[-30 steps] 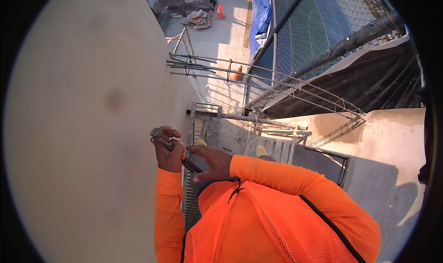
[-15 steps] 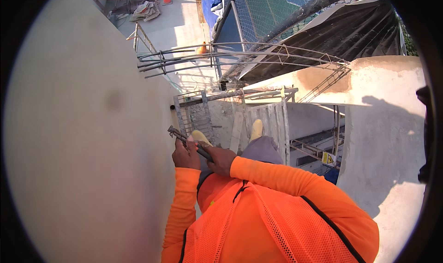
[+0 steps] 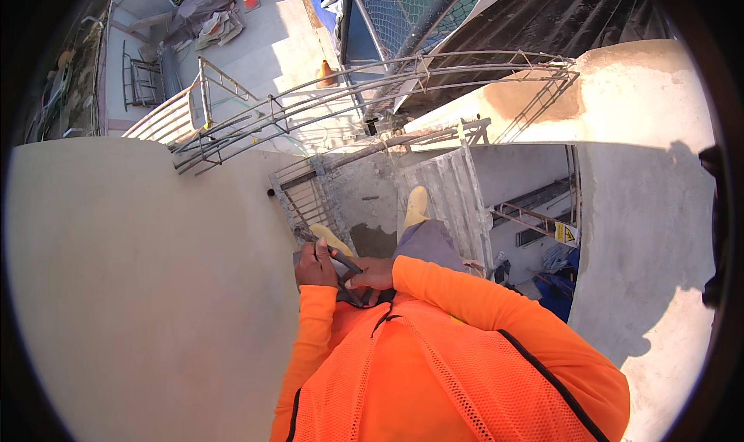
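Note:
In front of my waist, both hands are on a pair of dark long-handled pincers [image 3: 346,262]. My left hand [image 3: 313,267] is closed around them near the head end, which points toward the wall and is partly hidden. My right hand [image 3: 373,274] grips at the handle ends, its fingers curled below. The two handles look spread apart there. Beneath the hands, my yellow boots [image 3: 416,207] stand on a grey scaffold platform [image 3: 364,180].
A smooth plastered wall [image 3: 155,271] rises close on my left. Bent rebar [image 3: 372,81] arches across ahead. To the right, a gap shows a ladder-like frame [image 3: 531,219] lower down, beside a curved concrete wall [image 3: 643,233]. Orange cones [image 3: 326,74] stand on the floor far below.
My view has swung left, showing more beyond the wall top. The pincers have come closer to my body, and their handles now look spread instead of together.

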`<state>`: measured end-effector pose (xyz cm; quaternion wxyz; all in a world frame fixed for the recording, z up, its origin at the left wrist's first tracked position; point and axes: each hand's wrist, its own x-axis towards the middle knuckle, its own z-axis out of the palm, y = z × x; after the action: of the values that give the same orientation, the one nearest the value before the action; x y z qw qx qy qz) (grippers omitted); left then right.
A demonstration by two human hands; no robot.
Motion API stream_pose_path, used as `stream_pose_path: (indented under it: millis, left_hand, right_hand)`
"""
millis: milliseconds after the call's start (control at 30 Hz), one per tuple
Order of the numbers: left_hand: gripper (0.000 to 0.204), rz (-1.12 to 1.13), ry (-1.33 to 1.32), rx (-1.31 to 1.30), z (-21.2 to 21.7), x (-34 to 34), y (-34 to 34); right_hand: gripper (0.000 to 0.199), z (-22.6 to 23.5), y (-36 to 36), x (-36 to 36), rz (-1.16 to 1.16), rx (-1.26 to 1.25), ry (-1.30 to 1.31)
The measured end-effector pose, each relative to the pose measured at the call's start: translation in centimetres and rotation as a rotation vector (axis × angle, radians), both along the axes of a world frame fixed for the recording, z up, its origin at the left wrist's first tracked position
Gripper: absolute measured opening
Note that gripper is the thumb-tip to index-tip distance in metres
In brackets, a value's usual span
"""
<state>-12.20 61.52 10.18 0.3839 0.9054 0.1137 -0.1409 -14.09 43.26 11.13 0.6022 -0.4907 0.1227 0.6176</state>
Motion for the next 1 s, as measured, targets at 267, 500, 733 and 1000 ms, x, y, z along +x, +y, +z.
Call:
stream_pose_path:
  millis: [267,500,733,1000]
  left_hand:
    - [0.044,-0.252,0.139,-0.482,6.0,3.0,-7.1]
    - [0.036,0.467,0.391,-1.124,8.3,5.0,-13.4]
    - [0.033,0.558,0.477,-1.025,10.5,2.9,-15.5]
    - [0.03,0.587,0.547,-1.132,8.3,3.0,-16.1]
  right_hand:
    - [0.073,-0.9,-13.0,-1.0,-0.162,0.366,0.043]
    - [0.075,-2.1,-19.7,-2.4,0.031,0.222,-0.163]
    - [0.083,-0.4,-27.9,-3.4,0.206,-0.136,-0.687]
    - [0.075,1.2,-30.7,-5.2,0.158,-0.107,-0.549]
